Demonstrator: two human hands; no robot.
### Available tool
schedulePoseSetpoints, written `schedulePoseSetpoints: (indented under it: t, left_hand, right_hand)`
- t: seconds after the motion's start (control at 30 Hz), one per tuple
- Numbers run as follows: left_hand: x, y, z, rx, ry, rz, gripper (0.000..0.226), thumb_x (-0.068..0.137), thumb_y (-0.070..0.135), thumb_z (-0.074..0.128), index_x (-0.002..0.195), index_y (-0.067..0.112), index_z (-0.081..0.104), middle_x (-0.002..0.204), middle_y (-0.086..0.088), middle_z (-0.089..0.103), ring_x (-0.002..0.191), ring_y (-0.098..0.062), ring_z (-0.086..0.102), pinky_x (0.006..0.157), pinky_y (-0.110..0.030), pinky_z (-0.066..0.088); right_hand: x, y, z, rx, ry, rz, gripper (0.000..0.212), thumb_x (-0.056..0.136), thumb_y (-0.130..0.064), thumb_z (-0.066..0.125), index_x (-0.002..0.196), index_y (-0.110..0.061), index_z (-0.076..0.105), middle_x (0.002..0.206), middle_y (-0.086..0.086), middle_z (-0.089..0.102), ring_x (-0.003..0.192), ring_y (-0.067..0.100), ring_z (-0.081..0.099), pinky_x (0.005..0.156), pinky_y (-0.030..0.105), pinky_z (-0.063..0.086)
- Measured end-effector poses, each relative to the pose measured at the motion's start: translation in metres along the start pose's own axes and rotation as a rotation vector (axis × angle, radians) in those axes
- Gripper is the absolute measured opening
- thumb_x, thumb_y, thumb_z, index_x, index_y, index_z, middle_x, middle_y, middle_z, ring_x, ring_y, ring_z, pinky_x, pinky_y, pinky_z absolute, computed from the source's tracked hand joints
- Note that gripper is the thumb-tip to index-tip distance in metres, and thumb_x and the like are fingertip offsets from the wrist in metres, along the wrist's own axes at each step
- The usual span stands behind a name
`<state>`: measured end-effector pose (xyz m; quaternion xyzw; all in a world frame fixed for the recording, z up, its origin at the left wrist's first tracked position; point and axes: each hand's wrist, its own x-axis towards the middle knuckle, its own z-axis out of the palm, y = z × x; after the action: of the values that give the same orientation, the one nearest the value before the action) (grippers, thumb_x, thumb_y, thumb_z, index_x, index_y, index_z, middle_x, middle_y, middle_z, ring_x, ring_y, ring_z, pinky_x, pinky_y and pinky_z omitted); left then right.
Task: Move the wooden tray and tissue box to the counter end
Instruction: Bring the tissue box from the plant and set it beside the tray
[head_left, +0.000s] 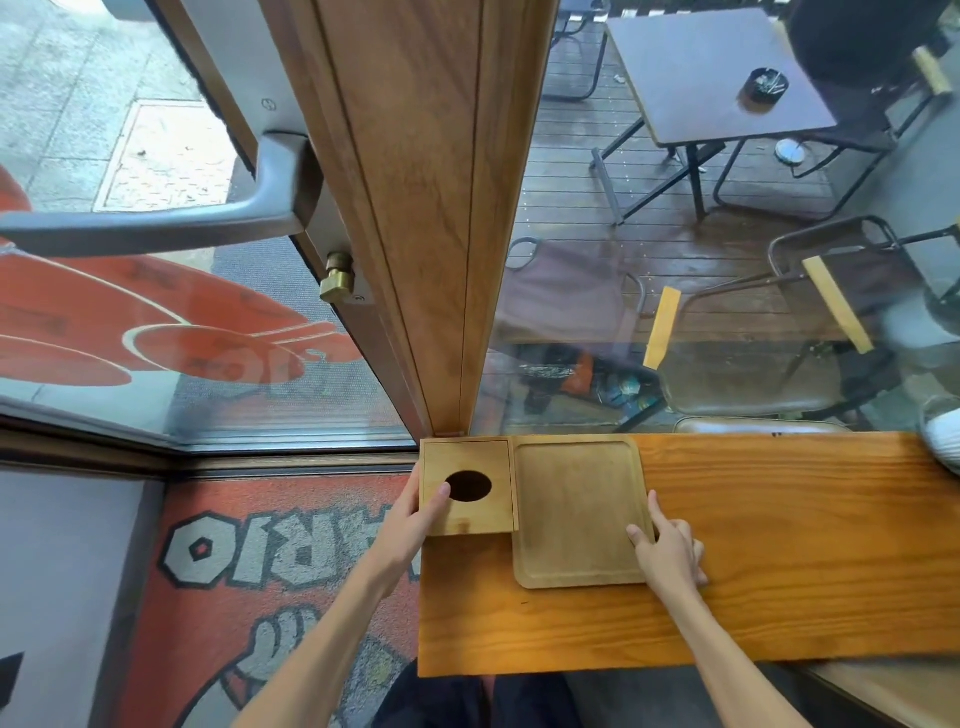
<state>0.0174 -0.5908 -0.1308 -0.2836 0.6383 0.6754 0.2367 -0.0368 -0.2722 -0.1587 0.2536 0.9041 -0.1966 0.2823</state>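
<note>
1. The square pale-wood tissue box (467, 486), with one dark oval opening in its lid, sits at the far left corner of the long orange-grained wooden worktop (779, 545), hard against the window frame.
2. Touching its right side lies the flat rectangular wooden tray (576, 509), with rounded corners and a shallow raised rim; it reaches nearer the person than the box does.
3. The left hand (410, 525) holds the box at its 9 o'clock side, thumb resting on the lid just by the opening, the other fingers hidden behind the box wall.
4. The right hand (667, 551) is at the tray's 3 o'clock edge, its fingers loosely spread: the thumb lies on the tray's inner face, the forefinger along the rim. Whether it truly grips, I cannot tell.
5. By count: one box, one tray, two bare hands, one worktop.
6. Beyond the glass at 1 o'clock stands a dark square table (722, 73) bearing one black ashtray (766, 83).
</note>
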Motion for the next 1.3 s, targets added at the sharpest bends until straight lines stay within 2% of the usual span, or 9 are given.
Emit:
schedulePoseSetpoints:
  t: [0.07,0.13,0.27,0.4,0.63,0.77,0.93,1.13,1.3]
  left_hand:
    - [-0.002,0.003,0.001,0.012,0.018,0.009,0.048,0.097,0.044,0.051,0.138,0.047,0.026,0.122,0.037,0.045,0.117,0.010,0.046,0.111,-0.027,0.027]
    - [-0.002,0.004,0.001,0.014,0.021,0.020,0.049,0.098,0.039,0.050,0.141,0.044,0.027,0.117,0.038,0.046,0.113,0.008,0.049,0.105,-0.022,0.035]
    - [-0.002,0.002,-0.002,0.004,0.002,0.032,0.060,0.092,0.050,0.055,0.147,0.037,0.036,0.130,0.020,0.060,0.118,-0.003,0.058,0.103,-0.032,0.048]
    - [0.000,0.000,-0.005,0.007,-0.011,0.018,0.067,0.083,0.065,0.059,0.144,0.048,0.036,0.137,0.013,0.059,0.125,-0.015,0.057,0.108,-0.046,0.046]
    - [0.004,-0.003,-0.007,0.008,-0.013,0.019,0.072,0.081,0.069,0.059,0.145,0.047,0.034,0.141,0.009,0.057,0.128,-0.020,0.056,0.110,-0.049,0.044]
    - [0.003,-0.003,-0.006,0.005,-0.004,0.035,0.058,0.089,0.058,0.057,0.143,0.046,0.039,0.135,0.010,0.061,0.122,-0.017,0.061,0.107,-0.045,0.047]
    - [0.004,-0.003,-0.006,0.007,0.004,0.038,0.060,0.087,0.060,0.057,0.143,0.048,0.038,0.135,0.009,0.061,0.123,-0.017,0.059,0.105,-0.041,0.048]
    - [-0.001,0.003,-0.004,0.002,0.030,0.033,0.051,0.093,0.046,0.055,0.143,0.041,0.043,0.125,0.011,0.066,0.112,-0.010,0.065,0.072,-0.013,0.056]
    - [-0.002,0.004,-0.002,0.004,0.040,0.039,0.054,0.093,0.047,0.055,0.144,0.043,0.040,0.127,0.012,0.066,0.114,-0.013,0.065,0.075,-0.016,0.056]
  right_hand:
    - [0.001,0.001,0.000,-0.003,-0.005,-0.009,0.061,0.095,-0.036,0.053,0.149,-0.043,0.024,0.136,0.009,0.043,0.125,0.032,0.035,0.101,0.050,0.031]
    - [0.001,0.002,-0.001,-0.005,-0.009,-0.016,0.061,0.095,-0.037,0.053,0.149,-0.042,0.024,0.136,0.009,0.042,0.124,0.033,0.035,0.100,0.050,0.031]
    - [0.003,0.004,0.000,-0.012,-0.012,-0.018,0.061,0.095,-0.038,0.053,0.149,-0.043,0.023,0.137,0.009,0.042,0.125,0.034,0.034,0.100,0.050,0.030]
    - [0.004,0.005,0.000,-0.013,-0.016,-0.016,0.061,0.095,-0.038,0.053,0.149,-0.043,0.023,0.138,0.009,0.042,0.125,0.034,0.034,0.101,0.051,0.030]
    - [0.004,0.007,0.001,-0.005,-0.013,-0.040,0.061,0.095,-0.038,0.053,0.149,-0.043,0.023,0.137,0.011,0.042,0.124,0.035,0.035,0.100,0.051,0.031]
    - [0.004,0.009,0.002,-0.018,-0.013,-0.045,0.061,0.096,-0.039,0.051,0.149,-0.045,0.022,0.138,0.010,0.042,0.125,0.035,0.035,0.100,0.052,0.030]
    - [0.004,0.010,0.003,-0.012,-0.009,-0.055,0.060,0.096,-0.040,0.050,0.148,-0.045,0.022,0.136,0.009,0.042,0.122,0.034,0.037,0.099,0.051,0.031]
    - [0.003,0.011,0.004,-0.009,0.003,-0.068,0.059,0.096,-0.041,0.049,0.149,-0.046,0.021,0.132,0.007,0.043,0.118,0.031,0.039,0.098,0.050,0.031]
    - [0.004,0.013,0.004,0.001,0.013,-0.079,0.059,0.096,-0.040,0.049,0.148,-0.046,0.021,0.130,0.006,0.044,0.109,0.025,0.038,0.097,0.048,0.031]
